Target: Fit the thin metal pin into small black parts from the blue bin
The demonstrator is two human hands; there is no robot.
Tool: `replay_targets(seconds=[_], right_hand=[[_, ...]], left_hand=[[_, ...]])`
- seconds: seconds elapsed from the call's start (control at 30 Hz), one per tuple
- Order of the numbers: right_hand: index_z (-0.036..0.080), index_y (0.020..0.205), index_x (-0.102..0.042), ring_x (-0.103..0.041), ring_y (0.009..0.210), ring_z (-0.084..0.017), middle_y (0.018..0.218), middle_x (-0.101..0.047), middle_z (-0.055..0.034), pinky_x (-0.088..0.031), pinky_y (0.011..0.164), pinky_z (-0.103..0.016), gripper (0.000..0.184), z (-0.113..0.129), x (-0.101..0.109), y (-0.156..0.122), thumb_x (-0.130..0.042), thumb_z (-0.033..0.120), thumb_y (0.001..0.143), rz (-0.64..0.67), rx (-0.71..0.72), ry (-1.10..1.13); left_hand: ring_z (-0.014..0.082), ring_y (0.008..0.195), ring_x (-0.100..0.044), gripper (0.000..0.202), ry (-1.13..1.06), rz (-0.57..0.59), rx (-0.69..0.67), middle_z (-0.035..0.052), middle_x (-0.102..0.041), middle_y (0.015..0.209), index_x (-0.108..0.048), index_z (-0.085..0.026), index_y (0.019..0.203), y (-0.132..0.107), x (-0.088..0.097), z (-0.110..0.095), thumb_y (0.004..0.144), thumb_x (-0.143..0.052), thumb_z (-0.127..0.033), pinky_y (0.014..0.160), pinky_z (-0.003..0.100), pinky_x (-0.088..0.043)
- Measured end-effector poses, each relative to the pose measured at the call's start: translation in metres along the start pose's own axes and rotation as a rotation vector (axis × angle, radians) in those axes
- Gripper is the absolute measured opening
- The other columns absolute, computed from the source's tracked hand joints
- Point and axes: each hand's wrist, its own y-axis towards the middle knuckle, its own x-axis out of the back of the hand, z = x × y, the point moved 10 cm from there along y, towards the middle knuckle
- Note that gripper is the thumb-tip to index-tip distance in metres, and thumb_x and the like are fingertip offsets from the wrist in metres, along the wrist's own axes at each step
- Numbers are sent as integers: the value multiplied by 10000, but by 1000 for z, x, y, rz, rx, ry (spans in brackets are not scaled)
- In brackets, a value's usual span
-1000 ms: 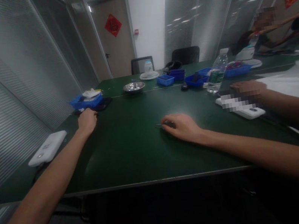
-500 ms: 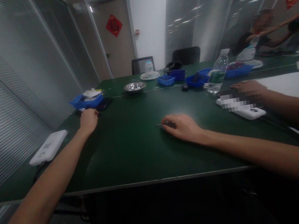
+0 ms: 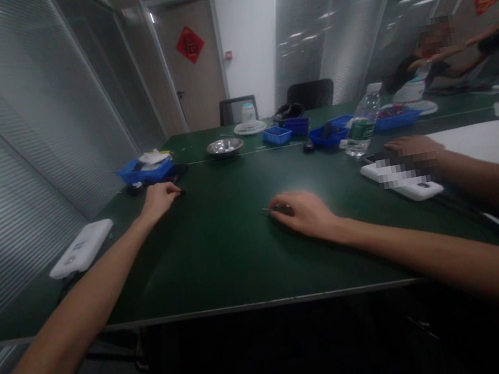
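My left hand point(image 3: 159, 200) reaches far out over the green table point(image 3: 221, 249), fingers curled and pinched on a small dark object at its fingertips. It lies just in front of a blue bin point(image 3: 144, 171) and a black phone point(image 3: 174, 174). My right hand point(image 3: 304, 213) rests palm down at the table's middle, fingers closed on a thin metal tool point(image 3: 271, 211) whose tip pokes out to the left.
A white power bank point(image 3: 80, 248) lies at the left edge. A steel bowl point(image 3: 224, 146), several blue bins point(image 3: 327, 135) and a water bottle point(image 3: 361, 128) stand further back. Another person's hand point(image 3: 413, 150) rests on a white device point(image 3: 404, 183) at the right, beside white sheets point(image 3: 495, 142).
My left hand has slid to the right and a little nearer, away from the blue bin, with something small pinched in it. My right hand has stayed in place.
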Motion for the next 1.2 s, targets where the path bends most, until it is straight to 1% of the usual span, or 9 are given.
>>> replay_targets(seconds=[0.03,0.1,0.17,0.23,0.3,0.37,0.53,0.97,1.2], right_hand=[[229,1185,-707,-661,868,-199,1071,-726,-60,-484,725,-314,241,0,-1,0,-609,348,999,2,9,4],[228,1189,-706,-663,886,-200,1076,-722,-63,-499,755,-321,243,2,-1,0,-609,348,1002,2,37,17],[226,1195,-703,-664,901,-198,1086,-717,-65,-508,788,-329,247,5,-2,0,-603,355,1009,-1,85,32],[224,1214,-693,-663,908,-194,1104,-710,-67,-512,805,-334,266,11,-2,-1,-585,376,1024,1,142,49],[217,1228,-680,-660,900,-189,1109,-704,-68,-510,798,-331,283,17,-3,-3,-566,390,1036,2,199,59],[210,1231,-674,-653,884,-184,1103,-701,-70,-501,774,-323,284,22,-3,-4,-557,386,1041,1,239,55],[210,1237,-671,-637,846,-175,1093,-696,-67,-476,744,-312,284,27,-4,-6,-550,376,1042,1,275,33],[213,1258,-660,-632,844,-179,1079,-679,-76,-472,731,-303,291,31,-8,-7,-520,366,1053,16,324,-5],[220,1282,-646,-630,847,-179,1096,-662,-79,-472,712,-299,300,35,-9,-10,-511,368,1058,14,350,-27]], left_hand=[[270,1024,-716,186,-65,36,-49,79,-794,1061,-819,-214,995,-4,-7,-19,875,-697,-288,983,384,-525],[245,1031,-715,201,-229,137,-196,61,-787,1096,-811,-226,1032,-17,-23,-70,898,-705,-333,974,377,-529],[227,1058,-705,237,-405,268,-335,59,-773,1133,-792,-217,1087,-38,-39,-122,920,-705,-362,967,365,-532],[214,1057,-696,286,-518,366,-436,68,-757,1169,-761,-204,1171,-60,-50,-166,950,-686,-369,920,345,-536],[206,1048,-690,319,-559,422,-509,81,-743,1201,-733,-198,1238,-78,-55,-195,970,-674,-359,873,326,-525],[205,1052,-683,340,-575,447,-548,87,-735,1216,-713,-200,1285,-90,-56,-211,978,-673,-341,852,316,-511],[206,1058,-676,363,-596,463,-552,85,-734,1206,-696,-211,1324,-95,-55,-215,978,-682,-318,860,315,-496],[211,1102,-685,278,-707,530,-546,82,-749,1192,-760,-199,1222,-98,-57,-220,963,-700,-279,985,338,-508],[205,1082,-692,251,-726,570,-536,80,-757,1157,-773,-206,1197,-97,-61,-217,979,-675,-280,980,337,-514]])
